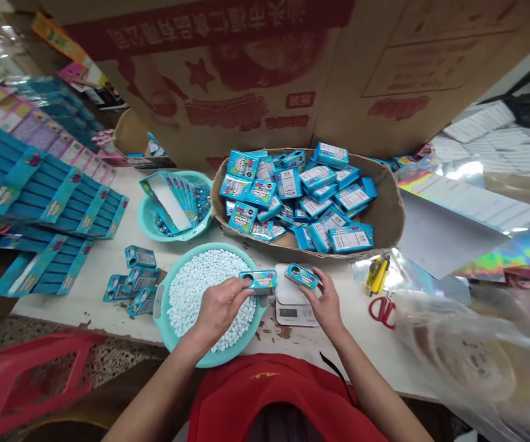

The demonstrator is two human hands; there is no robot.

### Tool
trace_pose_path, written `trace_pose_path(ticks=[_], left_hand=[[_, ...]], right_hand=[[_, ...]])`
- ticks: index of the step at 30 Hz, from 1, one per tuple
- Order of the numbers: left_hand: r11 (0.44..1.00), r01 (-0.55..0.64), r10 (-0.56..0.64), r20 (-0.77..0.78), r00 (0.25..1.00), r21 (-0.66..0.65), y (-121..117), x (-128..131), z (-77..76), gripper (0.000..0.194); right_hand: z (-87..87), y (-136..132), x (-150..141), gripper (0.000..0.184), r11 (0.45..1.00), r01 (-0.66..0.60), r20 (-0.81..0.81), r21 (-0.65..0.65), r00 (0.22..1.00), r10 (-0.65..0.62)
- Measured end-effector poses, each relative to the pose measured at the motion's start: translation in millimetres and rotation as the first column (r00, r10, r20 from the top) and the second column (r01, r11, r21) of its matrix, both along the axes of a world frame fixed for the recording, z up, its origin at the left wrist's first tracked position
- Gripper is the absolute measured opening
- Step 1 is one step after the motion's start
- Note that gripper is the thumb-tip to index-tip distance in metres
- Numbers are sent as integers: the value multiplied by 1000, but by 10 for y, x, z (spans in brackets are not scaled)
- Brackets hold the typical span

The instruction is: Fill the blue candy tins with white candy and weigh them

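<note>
Largest about me is a brown cardboard carton (pixel 334 80), flat-sided and printed in red; before it runs my white tabletop (pixel 375 347), its surface chipped to brown in patches; at my left is a red plastic stool (pixel 30 344), near a speckled floor (pixel 108 356); one cut-down cardboard tray (pixel 219 196), rounded in outline, holds a heap of glossy blue boxes (pixel 288 184), too overlapped to count; two round turquoise plastic basins stand near it, a farther basin (pixel 142 215) and a nearer basin (pixel 160 307); one white digital scale (pixel 308 316) sits just right of the nearer; my left fingers (pixel 236 285) pinch a slim box (pixel 262 280) over that basin's right rim; my right fingers (pixel 324 282), partly curled, grip a second slim box (pixel 304 276) above the scale; whether it touches, I cannot tell; four loose boxes (pixel 140 279) lie left of the nearer basin; one pair of red-handled scissors (pixel 376 310) rests farther right; smallest are the smooth, pale blue pellets (pixel 191 276) filling the nearer basin, beyond counting.
</note>
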State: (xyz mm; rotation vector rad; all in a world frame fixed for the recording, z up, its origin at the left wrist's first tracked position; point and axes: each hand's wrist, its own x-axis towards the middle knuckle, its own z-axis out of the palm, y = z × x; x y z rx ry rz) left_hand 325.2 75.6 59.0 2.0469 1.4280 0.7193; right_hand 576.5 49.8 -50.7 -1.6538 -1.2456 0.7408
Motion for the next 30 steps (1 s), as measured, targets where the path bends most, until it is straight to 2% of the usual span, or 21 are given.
trace_pose_path(ticks=[2,4,7,9,11,13,14,16,19,20,23,27,30], left_hand=[[992,-28,40,99,994,-124,-137,1,-23,17],[963,-43,96,188,977,-268,-254,30,-78,16],[880,-66,244,328,913,-471,-352,52,-180,16],[778,-143,473,420,775,-611,-352,20,-234,23],[657,-194,690,479,543,-728,-305,-39,-259,35],[593,-170,784,517,344,-787,-230,-91,-259,46],[578,-141,801,525,289,-804,-186,-105,-258,52],[527,-99,838,496,227,-844,-104,-103,-269,60],[400,-30,906,390,167,-916,-33,-70,-337,60],[382,-3,914,377,148,-924,-30,-62,-367,58],[403,12,907,401,129,-915,-69,-55,-442,53],[406,-84,902,384,196,-910,-144,-32,-462,47],[441,-102,883,410,228,-892,-181,-32,-426,40]], right_hand=[[154,-99,-95,67,997,-16,116,80,993,6],[348,-211,-235,75,982,-161,165,99,976,144],[594,-288,-487,53,914,-404,86,-47,910,407],[718,-260,-624,35,884,-452,21,-121,889,457],[837,-194,-720,28,874,-476,24,-96,877,480],[943,-121,-797,29,856,-517,95,-23,851,516],[983,-88,-835,29,838,-546,140,-4,829,541],[1026,-36,-915,26,804,-595,231,-19,780,582],[1019,-2,-1005,24,771,-633,322,-75,716,619],[1008,1,-1019,26,767,-636,333,-85,707,624],[967,0,-1014,30,771,-627,354,-115,699,621],[912,-7,-994,32,785,-590,334,-186,714,616],[919,-32,-997,32,810,-558,250,-179,770,586]])
